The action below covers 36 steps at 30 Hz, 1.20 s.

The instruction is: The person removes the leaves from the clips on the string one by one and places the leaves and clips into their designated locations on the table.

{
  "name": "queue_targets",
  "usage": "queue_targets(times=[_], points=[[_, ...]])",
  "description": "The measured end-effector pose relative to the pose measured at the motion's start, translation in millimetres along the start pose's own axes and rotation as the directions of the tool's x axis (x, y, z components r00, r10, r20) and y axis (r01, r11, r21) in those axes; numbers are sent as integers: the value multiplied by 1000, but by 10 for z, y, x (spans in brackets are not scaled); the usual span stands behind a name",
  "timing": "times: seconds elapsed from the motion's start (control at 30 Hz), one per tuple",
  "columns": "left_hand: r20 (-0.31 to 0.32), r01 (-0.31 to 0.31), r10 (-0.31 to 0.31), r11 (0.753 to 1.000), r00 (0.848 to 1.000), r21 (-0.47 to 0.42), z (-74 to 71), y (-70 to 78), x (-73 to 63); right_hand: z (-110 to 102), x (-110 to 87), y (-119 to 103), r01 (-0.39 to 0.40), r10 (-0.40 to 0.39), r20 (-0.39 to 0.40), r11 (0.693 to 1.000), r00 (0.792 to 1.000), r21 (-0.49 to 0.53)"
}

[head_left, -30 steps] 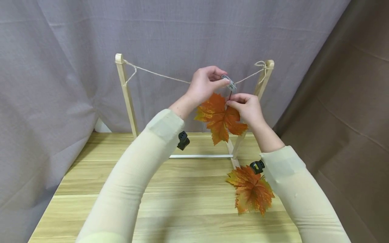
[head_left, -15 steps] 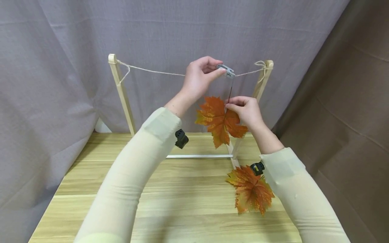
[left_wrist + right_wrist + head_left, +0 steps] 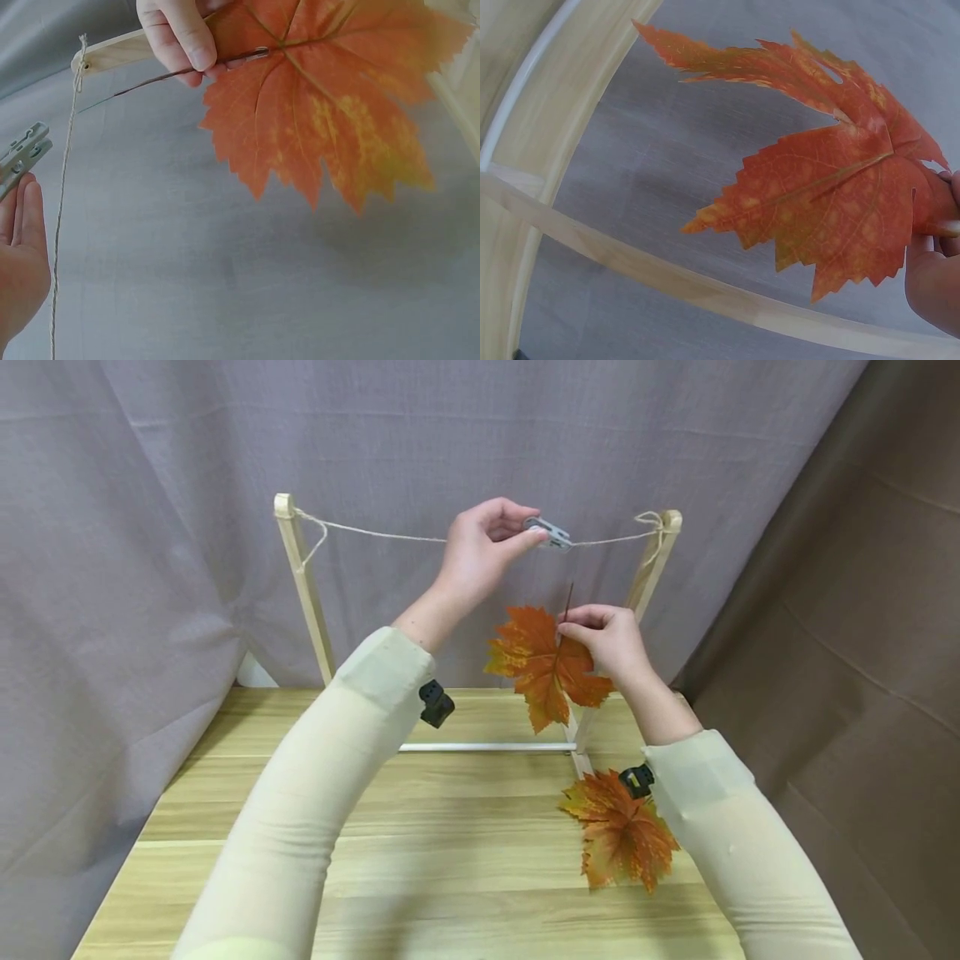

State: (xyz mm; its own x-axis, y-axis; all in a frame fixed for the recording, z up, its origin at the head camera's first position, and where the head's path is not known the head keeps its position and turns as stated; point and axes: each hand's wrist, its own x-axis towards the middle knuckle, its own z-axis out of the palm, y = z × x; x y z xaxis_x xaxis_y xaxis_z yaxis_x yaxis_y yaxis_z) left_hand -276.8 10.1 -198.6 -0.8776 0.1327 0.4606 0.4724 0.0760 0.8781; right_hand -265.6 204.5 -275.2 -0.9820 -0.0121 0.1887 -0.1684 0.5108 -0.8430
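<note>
My left hand [image 3: 480,547] pinches a grey clothespin [image 3: 553,533] between thumb and fingers, up at the twine [image 3: 382,535]. In the left wrist view the clothespin [image 3: 26,154] shows beside the twine [image 3: 64,180], with a gap between them. Lower and to the right, my right hand [image 3: 609,639] pinches the stem [image 3: 568,602] of an orange maple leaf [image 3: 542,664]. The stem's thin tip points up toward the twine, below the clothespin. The right wrist view shows the leaf's blade [image 3: 832,210] hanging from the fingers [image 3: 934,289].
The twine is tied between two wooden posts [image 3: 306,585] [image 3: 652,564]. A white rod [image 3: 487,747] joins the frame low down. A second maple leaf [image 3: 626,831] lies on the wooden table [image 3: 450,860] near the right forearm. Grey curtain [image 3: 420,435] hangs behind.
My left hand and the clothespin have moved up and left, away from the leaf's stem, which they overlapped before. My right hand has lowered the leaf slightly. The twine sags less.
</note>
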Motion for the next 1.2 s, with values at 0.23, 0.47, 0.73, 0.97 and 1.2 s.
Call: queue_targets(times=[0.23, 0.47, 0.73, 0.97, 1.2], points=[[-1, 2, -2, 1000, 1000, 4, -70, -49, -43, 9, -13, 49, 29, -29, 9, 999, 1000, 27], [-2, 15, -15, 1000, 1000, 11, -160, -116, -114, -28, -58, 100, 23, -30, 61, 993, 998, 113], [35, 35, -35, 999, 999, -22, -295, -194, -272, -89, -93, 201, 40, -42, 26, 997, 999, 70], [51, 37, -35, 999, 998, -38, -443, -329, -440, -158, -101, 315, 13, -12, 57, 999, 998, -31], [106, 82, -76, 995, 991, -56, -584, -537, -595, -251, -146, 449, 8, -4, 79, 998, 997, -60]])
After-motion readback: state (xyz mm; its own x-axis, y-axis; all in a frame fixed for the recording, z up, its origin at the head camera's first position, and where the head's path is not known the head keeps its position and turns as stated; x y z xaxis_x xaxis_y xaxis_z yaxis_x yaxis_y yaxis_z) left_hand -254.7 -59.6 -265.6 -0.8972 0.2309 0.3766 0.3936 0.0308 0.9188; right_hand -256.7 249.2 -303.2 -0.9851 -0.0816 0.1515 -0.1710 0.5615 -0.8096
